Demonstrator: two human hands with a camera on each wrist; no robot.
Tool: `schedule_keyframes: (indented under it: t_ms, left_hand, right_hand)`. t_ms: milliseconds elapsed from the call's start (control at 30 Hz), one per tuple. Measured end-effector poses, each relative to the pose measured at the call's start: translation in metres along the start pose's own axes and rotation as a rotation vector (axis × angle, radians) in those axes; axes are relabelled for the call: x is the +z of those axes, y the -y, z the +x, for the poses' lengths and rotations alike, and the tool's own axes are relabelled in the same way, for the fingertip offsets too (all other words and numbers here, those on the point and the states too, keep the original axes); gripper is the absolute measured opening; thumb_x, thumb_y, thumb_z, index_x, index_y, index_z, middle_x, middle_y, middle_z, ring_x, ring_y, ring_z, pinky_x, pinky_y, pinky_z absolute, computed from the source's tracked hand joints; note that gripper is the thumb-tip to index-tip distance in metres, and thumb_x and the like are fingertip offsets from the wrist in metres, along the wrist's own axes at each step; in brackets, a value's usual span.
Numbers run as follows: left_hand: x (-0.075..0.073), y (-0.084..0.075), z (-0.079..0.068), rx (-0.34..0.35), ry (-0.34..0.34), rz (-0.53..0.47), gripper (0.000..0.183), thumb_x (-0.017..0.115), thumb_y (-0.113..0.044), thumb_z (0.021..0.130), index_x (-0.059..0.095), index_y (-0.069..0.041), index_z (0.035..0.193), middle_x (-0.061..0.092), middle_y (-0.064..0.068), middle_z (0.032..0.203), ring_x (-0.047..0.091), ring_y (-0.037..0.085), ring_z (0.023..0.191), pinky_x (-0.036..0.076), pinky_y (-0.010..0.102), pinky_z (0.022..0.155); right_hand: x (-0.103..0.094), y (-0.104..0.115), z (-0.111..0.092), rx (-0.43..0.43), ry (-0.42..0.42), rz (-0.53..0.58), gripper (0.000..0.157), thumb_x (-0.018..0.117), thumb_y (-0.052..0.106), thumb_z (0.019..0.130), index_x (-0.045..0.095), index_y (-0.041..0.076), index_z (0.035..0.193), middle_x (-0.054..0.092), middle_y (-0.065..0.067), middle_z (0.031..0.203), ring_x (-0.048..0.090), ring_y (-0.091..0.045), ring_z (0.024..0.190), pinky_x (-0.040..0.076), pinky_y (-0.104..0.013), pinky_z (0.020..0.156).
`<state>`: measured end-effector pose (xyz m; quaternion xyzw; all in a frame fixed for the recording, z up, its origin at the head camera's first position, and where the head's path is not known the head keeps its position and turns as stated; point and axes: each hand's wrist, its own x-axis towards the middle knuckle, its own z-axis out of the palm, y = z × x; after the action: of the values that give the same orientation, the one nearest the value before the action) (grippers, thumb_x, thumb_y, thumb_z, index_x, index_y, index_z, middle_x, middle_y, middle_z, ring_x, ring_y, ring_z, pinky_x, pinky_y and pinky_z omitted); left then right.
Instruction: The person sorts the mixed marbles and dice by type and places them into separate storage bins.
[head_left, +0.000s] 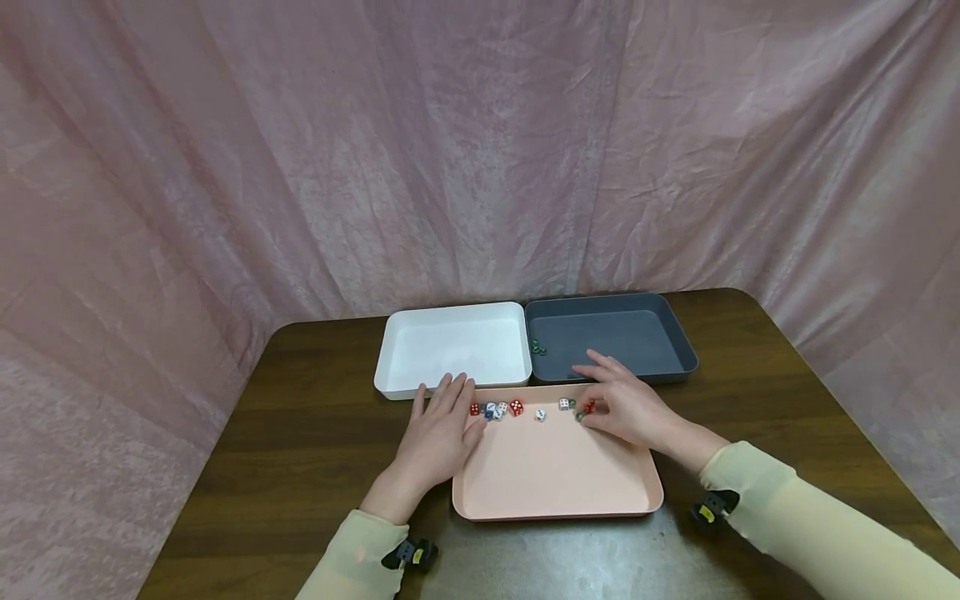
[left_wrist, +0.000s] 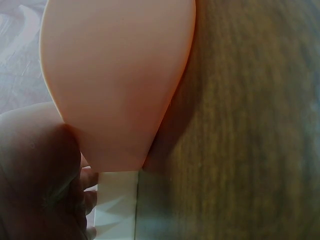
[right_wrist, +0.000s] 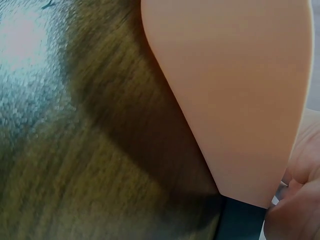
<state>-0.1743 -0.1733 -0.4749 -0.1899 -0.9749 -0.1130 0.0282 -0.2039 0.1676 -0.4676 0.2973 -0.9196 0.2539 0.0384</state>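
In the head view, a pink tray [head_left: 558, 475] holds a row of small dice along its far side. My right hand [head_left: 626, 408] reaches over that tray's right part, thumb and index fingertips pinching a green die [head_left: 580, 416]. Red dice [head_left: 589, 407] sit right at these fingers, partly covered by them. A white die [head_left: 564, 404] lies just left of them. My left hand [head_left: 438, 437] spreads flat with straight fingers over the pink tray's left rim, beside a red die [head_left: 474, 409]. White and blue dice [head_left: 491, 410] and another red die [head_left: 516, 407] stand nearby.
Behind the pink tray stand a white tray [head_left: 453, 343] on the left and a dark grey tray [head_left: 611, 333] on the right, side by side. Green dice [head_left: 537, 347] lie at the grey tray's left wall. Wooden tabletop [head_left: 300, 433] surrounds the trays; a pink curtain [head_left: 480, 167] hangs behind.
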Motion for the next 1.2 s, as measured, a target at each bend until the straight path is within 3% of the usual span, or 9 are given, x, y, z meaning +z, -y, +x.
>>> schedule_keyframes:
  t_ms: [367,767,1067,1200]
  left_hand:
    - [0.001,0.001,0.000,0.000,0.005,0.000,0.070,0.057,-0.045,0.115,0.040,-0.006,0.171,0.036,0.015,0.177,0.022,0.036,0.167,0.007,0.066,0.133]
    - [-0.003,0.000,0.000,0.000,0.011,-0.011,0.069,0.055,-0.044,0.116,0.038,-0.007,0.172,0.034,0.015,0.178,0.021,0.035,0.168,0.006,0.065,0.133]
    - [-0.002,0.000,0.000,0.002,0.010,-0.005,0.069,0.055,-0.044,0.116,0.038,-0.006,0.172,0.034,0.015,0.178,0.021,0.035,0.168,0.006,0.065,0.133]
    - [-0.002,0.000,0.000,0.002,0.012,-0.004,0.069,0.055,-0.044,0.116,0.037,-0.006,0.172,0.034,0.015,0.178,0.021,0.036,0.168,0.006,0.065,0.133]
  right_hand:
    - [0.001,-0.001,-0.001,0.000,0.002,-0.020,0.020,0.097,0.007,0.084,0.084,0.019,0.093,0.062,-0.021,0.155,0.031,-0.050,0.161,0.021,-0.067,0.130]
    - [-0.002,0.001,0.000,0.044,-0.001,0.032,0.016,0.096,0.010,0.087,0.085,0.020,0.094,0.061,-0.020,0.157,0.029,-0.047,0.162,0.020,-0.067,0.130]
    - [-0.011,0.003,0.003,0.106,-0.013,0.076,0.018,0.094,0.008,0.088,0.087,0.018,0.101,0.059,-0.019,0.159,0.027,-0.047,0.163,0.034,-0.072,0.122]
    - [-0.016,0.001,0.007,0.114,-0.031,0.084,0.016,0.094,0.009,0.088,0.087,0.018,0.099,0.059,-0.019,0.160,0.026,-0.046,0.164,0.035,-0.071,0.122]
